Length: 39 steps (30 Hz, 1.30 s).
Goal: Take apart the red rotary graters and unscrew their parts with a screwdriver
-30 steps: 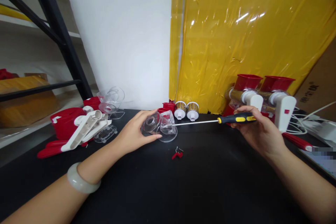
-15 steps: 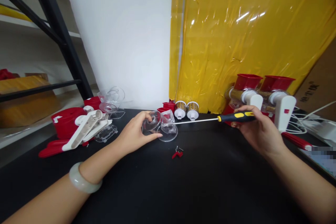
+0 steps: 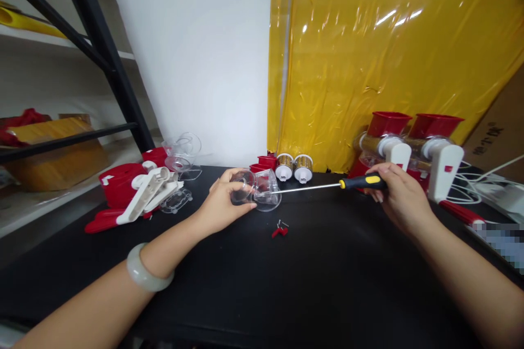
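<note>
My left hand grips a clear plastic housing by its round end, thumb below and fingers above, over the black table. In my right hand is a long screwdriver with a black and yellow handle, held level. Its thin shaft points left, and the tip reaches the clear housing; whether it sits on a screw I cannot tell. Small red parts lie on the table just below the housing, with a few loose screws beside them.
Behind the housing stand two metal grater drums and red plastic pieces. Two assembled red and white rotary graters are at the right, near white cables. Red bases with white crank handles and clear parts lie left.
The view has shifted slightly, so the things at the left sit farther right. My right hand has changed its hold on the screwdriver handle, now covering its end. The tip stays at the housing.
</note>
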Motion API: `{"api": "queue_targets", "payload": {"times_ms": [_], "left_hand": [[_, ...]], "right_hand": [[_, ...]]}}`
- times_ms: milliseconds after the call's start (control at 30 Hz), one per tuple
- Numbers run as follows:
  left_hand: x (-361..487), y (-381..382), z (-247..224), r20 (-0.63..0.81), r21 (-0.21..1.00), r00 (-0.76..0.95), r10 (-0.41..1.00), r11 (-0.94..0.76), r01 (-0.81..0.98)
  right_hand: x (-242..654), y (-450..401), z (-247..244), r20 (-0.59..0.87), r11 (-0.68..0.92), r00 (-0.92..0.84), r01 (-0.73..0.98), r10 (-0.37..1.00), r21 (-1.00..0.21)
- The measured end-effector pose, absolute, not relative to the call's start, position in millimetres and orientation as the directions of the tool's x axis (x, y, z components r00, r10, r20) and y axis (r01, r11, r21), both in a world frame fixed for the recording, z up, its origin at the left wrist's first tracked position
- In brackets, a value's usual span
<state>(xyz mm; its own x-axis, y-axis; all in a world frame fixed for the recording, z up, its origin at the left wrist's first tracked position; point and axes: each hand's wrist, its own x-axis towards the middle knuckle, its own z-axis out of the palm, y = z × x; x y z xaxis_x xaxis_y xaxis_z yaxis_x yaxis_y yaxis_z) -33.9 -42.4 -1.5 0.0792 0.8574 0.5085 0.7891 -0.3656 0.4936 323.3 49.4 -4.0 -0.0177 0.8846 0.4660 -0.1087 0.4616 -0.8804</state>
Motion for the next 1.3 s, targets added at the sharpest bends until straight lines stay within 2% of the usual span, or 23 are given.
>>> {"api": "queue_targets", "payload": {"times_ms": [133, 233, 300, 367, 533, 700, 767, 833, 933, 1000, 1067, 1200, 1300], "left_hand": [[-29, -46, 1, 0.454, 0.512, 0.056, 0.889, -0.312, 0.8], [-28, -47, 3, 0.426, 0.516, 0.04, 0.904, -0.279, 0.81], [-28, -46, 3, 0.43, 0.519, 0.036, 0.902, -0.279, 0.808], [-28, -46, 3, 0.444, 0.52, 0.036, 0.895, -0.29, 0.803], [-29, -44, 0, 0.48, 0.52, 0.028, 0.877, -0.31, 0.796], [-31, -43, -1, 0.489, 0.517, 0.023, 0.872, -0.311, 0.798], [-32, -43, -2, 0.497, 0.51, 0.026, 0.868, -0.316, 0.8], [-32, -43, -2, 0.501, 0.501, 0.035, 0.865, -0.322, 0.803], [-30, -44, -3, 0.501, 0.468, 0.053, 0.864, -0.322, 0.823], [-29, -45, -3, 0.498, 0.439, 0.059, 0.865, -0.31, 0.843], [-27, -46, -3, 0.492, 0.424, 0.05, 0.869, -0.29, 0.858], [-25, -46, -2, 0.475, 0.43, 0.025, 0.88, -0.256, 0.866], [-26, -46, -2, 0.478, 0.421, 0.033, 0.878, -0.262, 0.868]], "right_hand": [[322, 45, 1, 0.427, 0.424, 0.023, -0.178, 0.904, -0.888], [320, 40, 6, 0.423, 0.379, -0.062, -0.342, 0.904, -0.86], [321, 38, 8, 0.431, 0.364, -0.105, -0.384, 0.896, -0.849], [321, 38, 8, 0.456, 0.4, -0.1, -0.343, 0.884, -0.85], [324, 41, 4, 0.452, 0.451, -0.006, -0.077, 0.892, -0.889], [319, 36, 10, 0.46, 0.418, -0.043, -0.353, 0.887, -0.837], [317, 33, 12, 0.452, 0.387, -0.078, -0.402, 0.889, -0.83], [316, 33, 12, 0.455, 0.407, -0.058, -0.358, 0.889, -0.84], [319, 37, 8, 0.44, 0.437, -0.006, -0.109, 0.898, -0.893], [321, 39, 6, 0.417, 0.417, 0.008, -0.008, 0.909, -0.909], [322, 39, 6, 0.412, 0.41, -0.01, -0.078, 0.911, -0.909], [319, 33, 11, 0.456, 0.396, -0.086, -0.37, 0.886, -0.84], [318, 29, 14, 0.487, 0.43, -0.089, -0.352, 0.869, -0.831]]}}
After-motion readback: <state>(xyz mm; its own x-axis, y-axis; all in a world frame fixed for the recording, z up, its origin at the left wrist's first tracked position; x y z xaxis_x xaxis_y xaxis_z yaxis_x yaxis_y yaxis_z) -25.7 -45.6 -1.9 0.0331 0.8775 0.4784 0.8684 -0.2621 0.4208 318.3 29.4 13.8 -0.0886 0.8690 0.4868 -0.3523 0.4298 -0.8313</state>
